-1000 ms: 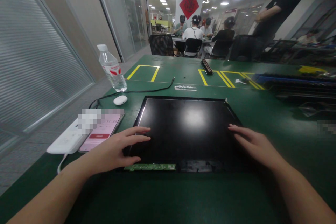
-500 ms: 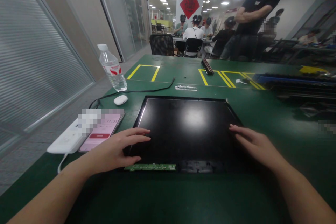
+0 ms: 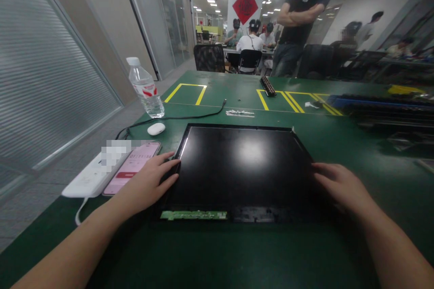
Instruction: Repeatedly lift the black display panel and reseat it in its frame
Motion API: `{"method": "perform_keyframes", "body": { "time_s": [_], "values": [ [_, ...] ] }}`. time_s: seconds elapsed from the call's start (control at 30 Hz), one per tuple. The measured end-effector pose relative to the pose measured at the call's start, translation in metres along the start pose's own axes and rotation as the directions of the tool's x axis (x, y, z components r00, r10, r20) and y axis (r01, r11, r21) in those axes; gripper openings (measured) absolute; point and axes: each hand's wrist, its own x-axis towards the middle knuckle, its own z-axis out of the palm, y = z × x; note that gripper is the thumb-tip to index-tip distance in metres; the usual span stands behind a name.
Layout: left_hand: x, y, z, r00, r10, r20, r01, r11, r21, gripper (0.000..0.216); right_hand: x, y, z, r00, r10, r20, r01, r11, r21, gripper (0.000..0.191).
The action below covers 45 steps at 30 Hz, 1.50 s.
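Observation:
A black flat display panel (image 3: 242, 167) lies face up on the green table mat (image 3: 217, 253), with a thin green circuit strip (image 3: 193, 215) along its near edge. My left hand (image 3: 145, 185) rests at the panel's left edge, fingers stretched and touching the side of it. At the panel's right edge sits my right hand (image 3: 339, 185), fingers extended against the rim. Neither hand holds anything.
Left of the panel lie a phone with a pink screen (image 3: 134, 167) and a white power bank (image 3: 86, 180). A white earbud case (image 3: 156, 128), a water bottle (image 3: 145, 88) and a black cable (image 3: 190, 116) sit behind. A person in black (image 3: 298, 18) stands beyond the table.
Both hands slid outward off the panel's surface to its left and right edges. The standing person in black moved leftward in the background.

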Motion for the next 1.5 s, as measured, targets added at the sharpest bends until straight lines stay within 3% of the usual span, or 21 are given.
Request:
{"method": "perform_keyframes", "body": {
  "time_s": [0.4,0.77,1.5],
  "values": [
    [0.003,0.006,0.006,0.999,-0.032,-0.02,0.032,0.999,0.005,0.061,-0.003,-0.019,-0.007,0.993,0.069,0.092,-0.06,0.994,-0.096,0.047],
    [0.004,0.002,0.011,0.998,-0.044,-0.033,0.044,0.999,0.006,0.06,-0.003,-0.015,-0.004,0.99,0.121,0.075,-0.12,0.993,-0.019,0.046],
    [0.006,0.006,0.012,0.996,-0.069,-0.052,0.061,0.989,-0.135,0.058,-0.001,-0.002,0.005,0.997,0.075,0.015,-0.076,0.994,0.072,0.039]
  ]
}}
